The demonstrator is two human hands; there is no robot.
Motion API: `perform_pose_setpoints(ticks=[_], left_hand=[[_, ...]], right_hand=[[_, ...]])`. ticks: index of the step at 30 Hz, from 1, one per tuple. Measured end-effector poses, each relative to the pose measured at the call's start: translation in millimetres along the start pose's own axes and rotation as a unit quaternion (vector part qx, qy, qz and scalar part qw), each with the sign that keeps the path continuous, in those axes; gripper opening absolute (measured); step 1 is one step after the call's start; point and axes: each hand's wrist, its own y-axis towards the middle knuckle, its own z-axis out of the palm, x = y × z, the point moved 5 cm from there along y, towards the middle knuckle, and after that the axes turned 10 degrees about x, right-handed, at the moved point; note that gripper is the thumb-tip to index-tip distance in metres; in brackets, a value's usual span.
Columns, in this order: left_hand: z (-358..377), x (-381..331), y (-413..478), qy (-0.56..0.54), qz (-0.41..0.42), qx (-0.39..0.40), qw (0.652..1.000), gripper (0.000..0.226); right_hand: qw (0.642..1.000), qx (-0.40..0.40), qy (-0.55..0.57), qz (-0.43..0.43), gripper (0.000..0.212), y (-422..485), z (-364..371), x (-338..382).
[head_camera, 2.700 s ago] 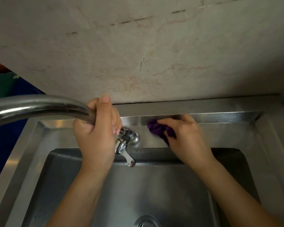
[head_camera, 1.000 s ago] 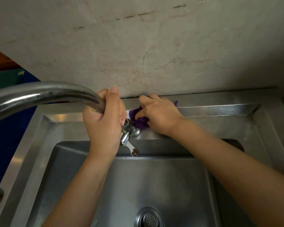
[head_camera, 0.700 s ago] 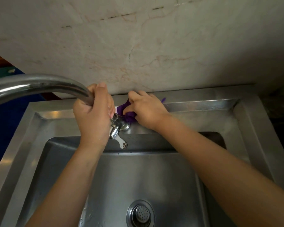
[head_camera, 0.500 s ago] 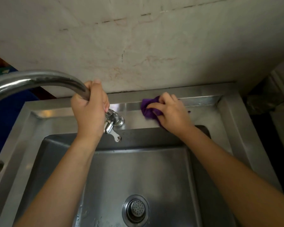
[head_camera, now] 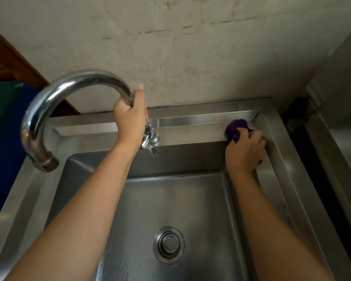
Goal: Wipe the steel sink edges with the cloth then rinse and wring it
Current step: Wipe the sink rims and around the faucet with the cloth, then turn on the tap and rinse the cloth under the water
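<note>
1. Purple cloth (head_camera: 235, 126): bunched, pressed on steel sink (head_camera: 201, 133) ledge at back right corner.
2. Right hand (head_camera: 244, 153): clenched over cloth.
3. Left hand (head_camera: 131, 118): gripped around gooseneck faucet (head_camera: 69, 88) behind basin.

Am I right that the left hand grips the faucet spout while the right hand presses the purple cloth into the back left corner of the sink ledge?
Not quite. In the head view the right hand presses the purple cloth into the back right corner of the sink ledge, not the left. The left hand does grip the faucet spout.
</note>
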Motion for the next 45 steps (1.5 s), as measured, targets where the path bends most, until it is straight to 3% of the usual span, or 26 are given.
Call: perform_pose_setpoints(ticks=[3, 8, 10, 12, 14, 16, 18, 20, 22, 25, 27, 32, 36, 39, 41, 45], left_hand=[[-4, -1, -1, 0.023, -0.006, 0.010, 1.000, 0.046], [-18, 2, -13, 0.107, -0.015, 0.092, 0.990, 0.007], [-31, 11, -29, 0.130, -0.024, 0.113, 0.985, 0.019], [-54, 23, -52, 0.146, -0.031, 0.087, 0.985, 0.029], [-82, 48, -74, 0.164, -0.092, 0.043, 0.981, 0.028], [-106, 86, -97, 0.135, -0.214, 0.025, 0.967, 0.028], [-114, 122, -122, 0.053, -0.353, 0.052, 0.933, 0.031], [-113, 144, -144, -0.082, -0.443, 0.092, 0.888, 0.033], [-113, 157, -157, -0.185, -0.474, 0.118, 0.853, 0.032], [-127, 175, -164, -0.154, -0.474, 0.095, 0.862, 0.023], [-141, 184, -168, -0.168, -0.480, 0.053, 0.860, 0.017], [-156, 193, -175, -0.234, -0.478, 0.012, 0.847, 0.010], [-156, 200, -181, -0.338, -0.454, -0.003, 0.824, 0.024], [-154, 206, -186, -0.385, -0.430, -0.003, 0.816, 0.032], [-152, 211, -190, -0.394, -0.429, -0.010, 0.812, 0.033], [-155, 224, -197, -0.388, -0.418, -0.034, 0.821, 0.039]], right_hand=[[0.989, 0.031, 0.134, 0.048, 0.028, -22, 10, 9], [0.900, 0.199, 0.385, 0.044, 0.026, -72, 39, 41], [0.858, 0.236, 0.452, 0.070, 0.018, -95, 52, 52], [0.818, 0.274, 0.495, 0.102, 0.009, -114, 66, 60], [0.771, 0.327, 0.532, 0.122, 0.010, -128, 79, 70], [0.727, 0.370, 0.562, 0.134, 0.011, -140, 88, 80], [0.711, 0.413, 0.553, 0.138, 0.013, -150, 96, 89], [0.711, 0.448, 0.526, 0.132, 0.015, -158, 106, 93], [0.734, 0.463, 0.483, 0.113, 0.017, -164, 118, 94], [0.806, 0.423, 0.408, 0.072, 0.017, -163, 126, 88], [0.829, 0.392, 0.392, 0.071, 0.015, -161, 131, 81], [0.830, 0.356, 0.417, 0.103, 0.004, -168, 150, 65], [0.819, 0.326, 0.461, 0.108, 0.015, -175, 159, 59], [0.865, 0.384, 0.322, 0.024, 0.027, -182, 167, 63], [0.893, 0.360, 0.269, 0.009, 0.040, -174, 157, 67], [0.841, 0.316, 0.438, 0.036, 0.057, -142, 106, 96]])
